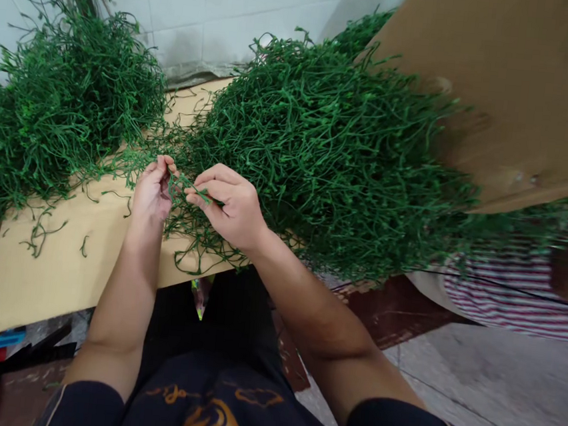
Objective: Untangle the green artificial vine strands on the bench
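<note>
Nearest to me is the dark shirt with an orange print (209, 417), and from it two bare forearms run up toward twelve o'clock to meet over the edge of a tan board table (21, 281).

The left hand (153, 190) is curled nearly closed, fingertips bunched around the end of a thin green sprig (186, 187). The right hand (227, 207), just at its three o'clock, is likewise mostly closed, thumb and forefinger pinching the other part of the same sprig. The piece spans the small gap between them, lifted a little off the table, probably so both sets of fingertips can work it free of the tangle.

That tangle is the big heap of green plastic stems (330, 150), lying from one to three o'clock of the hands and touching the right knuckles, within easy reach. A second heap (63, 105) sits apart at ten o'clock, which looks like sorting. Loose bits (35, 236) lie on the board at eight o'clock. A cardboard sheet (501, 93) leans over the big heap at two o'clock, and striped cloth (507, 295) shows at four o'clock.
</note>
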